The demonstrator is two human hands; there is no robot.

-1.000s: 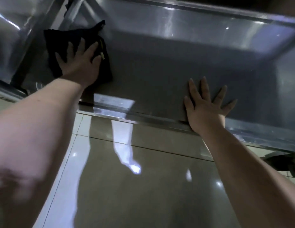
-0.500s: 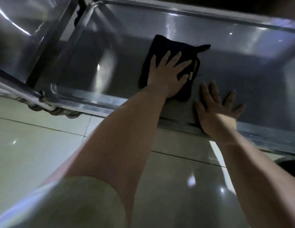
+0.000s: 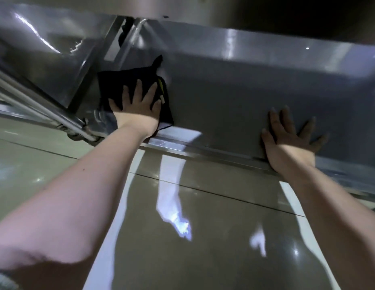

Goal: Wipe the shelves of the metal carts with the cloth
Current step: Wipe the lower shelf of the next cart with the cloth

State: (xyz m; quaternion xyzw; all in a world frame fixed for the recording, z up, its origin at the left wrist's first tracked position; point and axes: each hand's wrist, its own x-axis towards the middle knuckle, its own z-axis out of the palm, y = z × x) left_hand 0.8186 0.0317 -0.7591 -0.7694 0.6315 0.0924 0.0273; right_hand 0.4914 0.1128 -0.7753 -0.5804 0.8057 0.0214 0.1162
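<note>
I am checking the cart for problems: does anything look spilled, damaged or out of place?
Nothing stands out. The left hand presses the black cloth on the metal shelf; the right hand rests flat near its front edge. No spill or dent shows.

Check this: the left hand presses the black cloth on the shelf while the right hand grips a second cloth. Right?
No. The head view shows the right hand resting flat and bare on the shelf; the left hand does press the black cloth there.
</note>
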